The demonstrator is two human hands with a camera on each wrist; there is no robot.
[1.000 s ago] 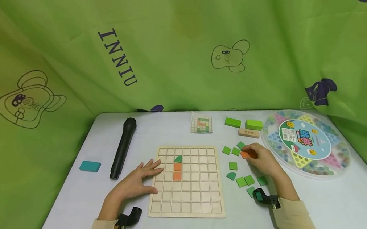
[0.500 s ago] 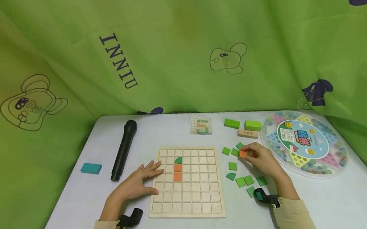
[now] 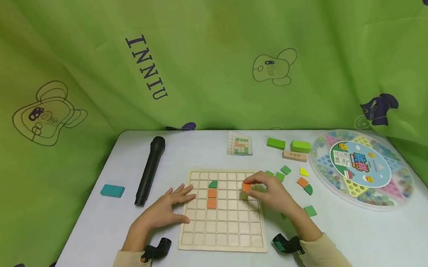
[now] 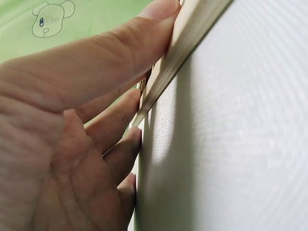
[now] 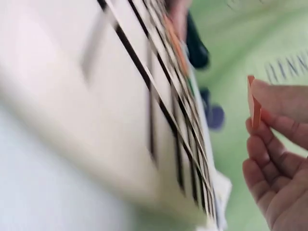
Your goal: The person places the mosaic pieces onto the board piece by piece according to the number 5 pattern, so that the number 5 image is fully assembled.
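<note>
My right hand (image 3: 274, 194) pinches an orange square tile (image 3: 246, 186) between thumb and fingers, above the right side of the wooden grid board (image 3: 223, 238). In the right wrist view the tile (image 5: 254, 102) stands edge-on, apart from the board. On the board lie a green quarter-circle tile (image 3: 213, 184) and, in a column below it, two orange square tiles (image 3: 212, 192). My left hand (image 3: 163, 210) rests at the board's left edge with its fingers spread. In the left wrist view its thumb and fingers touch the board's side (image 4: 166, 67).
Loose green tiles (image 3: 286, 170), a yellow piece (image 3: 303, 172) and another orange tile (image 3: 302, 182) lie right of the board. Behind are a pattern card (image 3: 239, 143) and blocks (image 3: 300, 146). A round game box (image 3: 390, 186) stands right; a black microphone (image 3: 150, 171) and teal block (image 3: 113, 190) lie left.
My right hand has moved left from among the loose tiles to over the board, carrying the orange tile. The left hand stays at the board's edge.
</note>
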